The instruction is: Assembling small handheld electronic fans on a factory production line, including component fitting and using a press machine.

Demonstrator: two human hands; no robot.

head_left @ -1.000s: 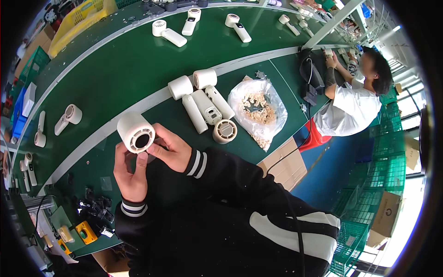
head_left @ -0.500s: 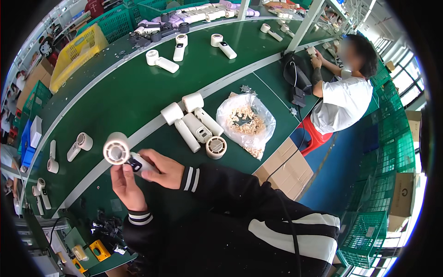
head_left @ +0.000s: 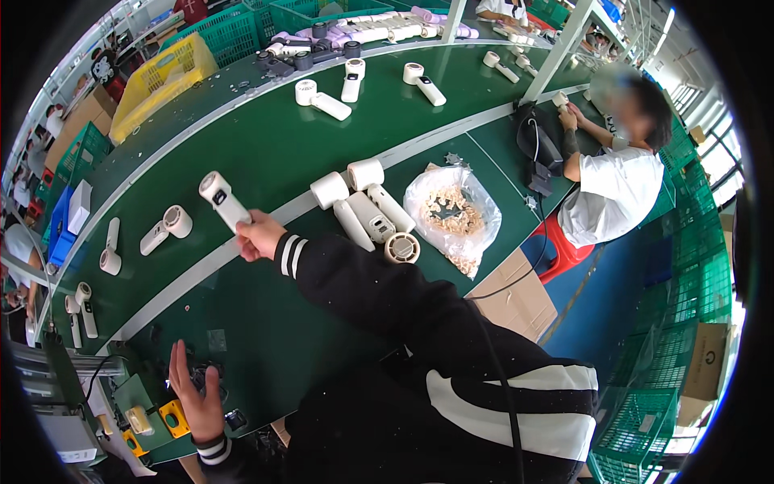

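My right hand [head_left: 260, 235] grips the handle end of a white handheld fan [head_left: 227, 203]. The fan is held out over the green conveyor belt, its round head pointing away from me. My left hand [head_left: 198, 397] is open at the lower left, fingers spread and holding nothing. Beside it, partly hidden by the hand, are small black parts [head_left: 235, 419] on the bench. To the right of my right hand, several white fans [head_left: 355, 224] lie in a cluster. A clear plastic bag [head_left: 488, 190] of small beige pieces rests next to them.
More fans [head_left: 329, 105] lie spaced along the curved belt [head_left: 274, 149]. A yellow button box [head_left: 173, 418] stands at the lower left. A co-worker [head_left: 617, 177] in a white shirt sits on a red stool [head_left: 567, 258] at the right. Green crates [head_left: 637, 419] line the right side.
My right hand has carried the fan up and away over the belt. My left hand has let go of it and moved down toward the lower left. The view has shifted slightly.
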